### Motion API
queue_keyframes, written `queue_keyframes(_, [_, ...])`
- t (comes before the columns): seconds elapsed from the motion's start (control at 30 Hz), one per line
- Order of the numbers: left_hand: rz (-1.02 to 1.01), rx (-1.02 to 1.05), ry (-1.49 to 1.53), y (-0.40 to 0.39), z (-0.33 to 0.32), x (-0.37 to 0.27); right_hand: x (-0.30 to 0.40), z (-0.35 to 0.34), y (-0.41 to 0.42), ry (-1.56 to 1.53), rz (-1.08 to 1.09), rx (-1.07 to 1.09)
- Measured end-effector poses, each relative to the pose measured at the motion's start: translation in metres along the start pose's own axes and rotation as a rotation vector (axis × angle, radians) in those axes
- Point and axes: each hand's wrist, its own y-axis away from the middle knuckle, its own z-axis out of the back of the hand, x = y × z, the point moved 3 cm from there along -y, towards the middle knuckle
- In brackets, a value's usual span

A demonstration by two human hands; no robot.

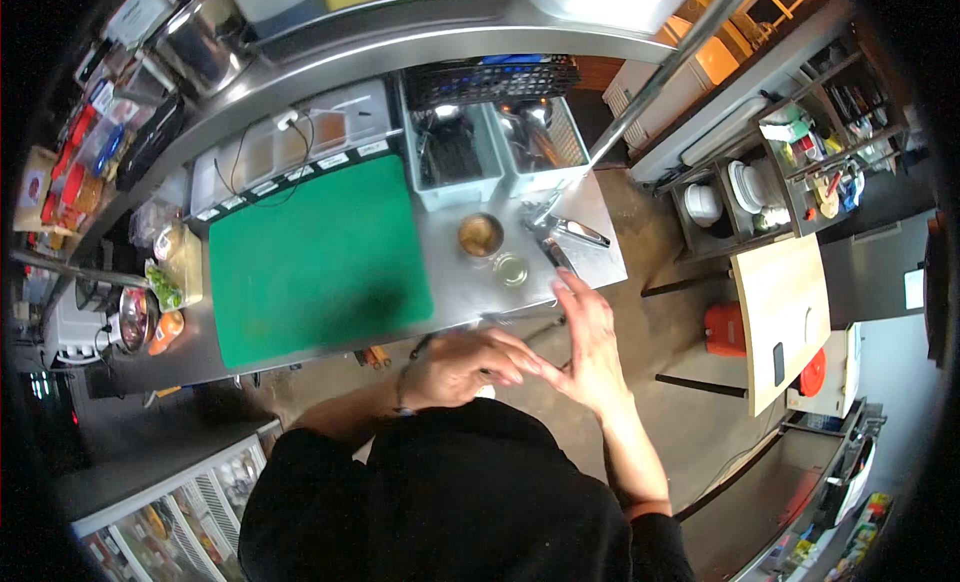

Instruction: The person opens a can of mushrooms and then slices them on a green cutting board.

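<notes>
My left hand is in front of my body, palm turned down, its fingers loosely bent. Its fingertips meet or nearly meet the thumb of my right hand. That hand is raised with thumb and fingers spread, and I see nothing held in either one. Beyond them is a steel counter. On it stand a round cup with brownish contents and a small clear glass bowl. Metal utensils with dark handles lie near the counter's right corner. A green cutting board covers much of the left side.
Two grey plastic baskets of utensils stand at the back, beside lidded ingredient bins with a cable draped over them. A steel shelf overhangs the counter. An orange-capped bottle stands far left. A wooden table is to the right.
</notes>
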Motion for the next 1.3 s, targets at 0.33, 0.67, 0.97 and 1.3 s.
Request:
queue_keyframes(0.33, [0.495, -0.484, 0.112, 0.067, 0.011, 0.059, -0.016, -0.012, -0.060, 0.346, 0.046, 0.337])
queue_keyframes(0.67, [0.759, 0.056, -0.052, 0.137, 0.016, 0.076, -0.002, -0.047, -0.103, 0.944, 0.185, 0.271])
queue_keyframes(0.97, [0.710, 0.012, -0.128, 0.129, 0.030, 0.074, -0.021, -0.070, -0.094, 0.920, 0.118, 0.235])
queue_keyframes(1.3, [0.690, -0.027, -0.148, 0.125, 0.036, 0.072, -0.022, -0.053, -0.094, 0.810, 0.029, 0.219])
